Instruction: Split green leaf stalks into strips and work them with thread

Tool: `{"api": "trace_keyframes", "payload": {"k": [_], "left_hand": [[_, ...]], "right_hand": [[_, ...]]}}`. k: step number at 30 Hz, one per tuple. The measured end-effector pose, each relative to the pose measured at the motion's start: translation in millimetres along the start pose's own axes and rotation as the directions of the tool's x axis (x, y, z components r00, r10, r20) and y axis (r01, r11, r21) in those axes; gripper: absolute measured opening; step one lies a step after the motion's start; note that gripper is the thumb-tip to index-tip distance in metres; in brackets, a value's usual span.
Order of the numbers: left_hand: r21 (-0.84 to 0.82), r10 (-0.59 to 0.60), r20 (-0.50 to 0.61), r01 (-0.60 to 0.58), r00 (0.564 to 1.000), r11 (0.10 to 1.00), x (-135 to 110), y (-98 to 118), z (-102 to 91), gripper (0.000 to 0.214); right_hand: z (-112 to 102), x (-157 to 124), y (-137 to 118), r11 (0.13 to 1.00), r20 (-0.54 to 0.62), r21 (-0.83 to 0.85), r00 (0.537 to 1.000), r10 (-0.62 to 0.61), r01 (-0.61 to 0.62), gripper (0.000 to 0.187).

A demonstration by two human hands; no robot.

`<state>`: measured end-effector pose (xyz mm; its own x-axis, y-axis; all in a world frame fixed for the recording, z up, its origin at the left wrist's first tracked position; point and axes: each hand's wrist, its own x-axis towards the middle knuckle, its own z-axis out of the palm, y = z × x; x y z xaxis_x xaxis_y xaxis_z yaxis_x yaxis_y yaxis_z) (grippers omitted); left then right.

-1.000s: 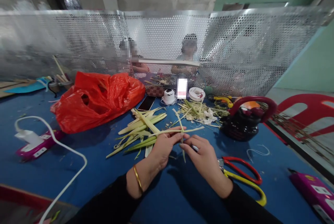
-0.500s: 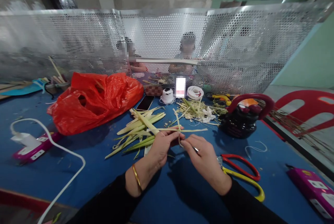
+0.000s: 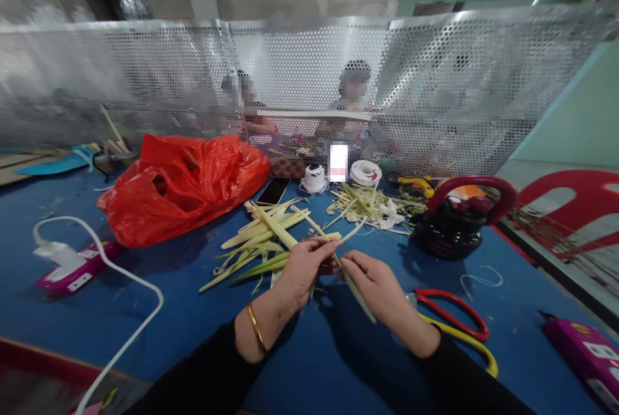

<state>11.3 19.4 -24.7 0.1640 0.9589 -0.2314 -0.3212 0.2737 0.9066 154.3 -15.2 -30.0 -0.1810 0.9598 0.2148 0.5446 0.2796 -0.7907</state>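
Pale green leaf strips point(image 3: 352, 231) cross one another at the fingertips of my left hand point(image 3: 304, 268), which pinches them where they meet. My right hand point(image 3: 374, 286) is closed on a single leaf strip point(image 3: 359, 299) that runs down past its fingers toward me. The two hands are close together over the blue table. Behind my left hand lies a loose pile of long pale and green leaves point(image 3: 264, 234). To the right of my right hand are scissors point(image 3: 457, 325) with one red and one yellow handle, their blades hidden behind the wrist.
A red plastic bag point(image 3: 184, 189) lies at left, near a purple power strip point(image 3: 80, 270) with a white cable. Behind are a phone point(image 3: 273, 191), a thread spool point(image 3: 314, 180), a tape roll point(image 3: 366, 173) and plant scraps point(image 3: 367, 205). A black pot point(image 3: 447, 234) stands right; a perforated metal screen point(image 3: 309, 60) spans the back.
My right hand has drawn a leaf strip down toward me, and its long end now shows below the fingers. The strip pointing right has tilted upward. The whole view has shifted slightly.
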Motion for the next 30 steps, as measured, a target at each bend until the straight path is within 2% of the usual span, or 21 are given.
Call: {"api": "trace_keyframes", "payload": {"k": [2, 4, 9, 15, 17, 20, 21, 23, 25, 27, 30], "left_hand": [[0.026, 0.013, -0.003, -0.013, 1.000, 1.000, -1, 1, -0.1, 0.033], [0.077, 0.028, 0.003, -0.028, 1.000, 0.997, -2, 2, -0.4, 0.032], [0.115, 0.034, 0.024, -0.036, 0.999, 0.993, -4, 3, 0.8, 0.029], [0.079, 0.010, -0.047, -0.007, 0.999, 0.997, -1, -2, 1.3, 0.027], [0.136, -0.012, -0.014, 0.014, 1.000, 0.991, -2, -1, 0.3, 0.028], [0.290, -0.117, 0.103, 0.083, 0.988, 0.954, -7, 2, 0.2, 0.029], [0.355, -0.166, 0.144, 0.106, 0.976, 0.929, -9, 3, 0.8, 0.028], [0.472, -0.235, 0.217, 0.109, 0.948, 0.875, -14, 5, 2.7, 0.025], [0.542, -0.262, 0.282, 0.072, 0.923, 0.837, -18, 4, 4.2, 0.021], [0.567, -0.269, 0.325, 0.041, 0.907, 0.823, -18, 1, 4.3, 0.017], [0.518, -0.248, 0.271, 0.076, 0.930, 0.852, -12, -5, 1.4, 0.011]], "right_hand": [[1, 1, 0, 0.986, 0.027, 0.155, 0.998, 0.057, -0.060, 0.031], [1, 2, 1, 0.977, 0.031, 0.193, 0.996, 0.086, -0.091, 0.031], [5, -1, 3, 0.997, -0.028, 0.021, 0.997, 0.070, -0.070, 0.029], [5, -8, -1, 0.975, 0.036, -0.205, 0.996, -0.081, 0.087, 0.031], [-2, -8, -3, 0.947, -0.052, -0.293, 0.986, -0.157, 0.135, 0.030], [-17, -4, -4, 0.919, -0.278, -0.363, 0.924, -0.263, 0.152, 0.021], [-20, -2, -4, 0.913, -0.310, -0.376, 0.908, -0.283, 0.156, 0.019], [-23, 2, -2, 0.909, -0.288, -0.382, 0.914, -0.286, 0.165, 0.015], [-22, 4, -1, 0.922, -0.187, -0.342, 0.948, -0.258, 0.183, 0.009], [-17, 3, -2, 0.937, -0.124, -0.284, 0.960, -0.249, 0.206, 0.019], [-11, -4, -8, 0.904, -0.123, -0.266, 0.918, -0.376, 0.334, 0.020]]}}
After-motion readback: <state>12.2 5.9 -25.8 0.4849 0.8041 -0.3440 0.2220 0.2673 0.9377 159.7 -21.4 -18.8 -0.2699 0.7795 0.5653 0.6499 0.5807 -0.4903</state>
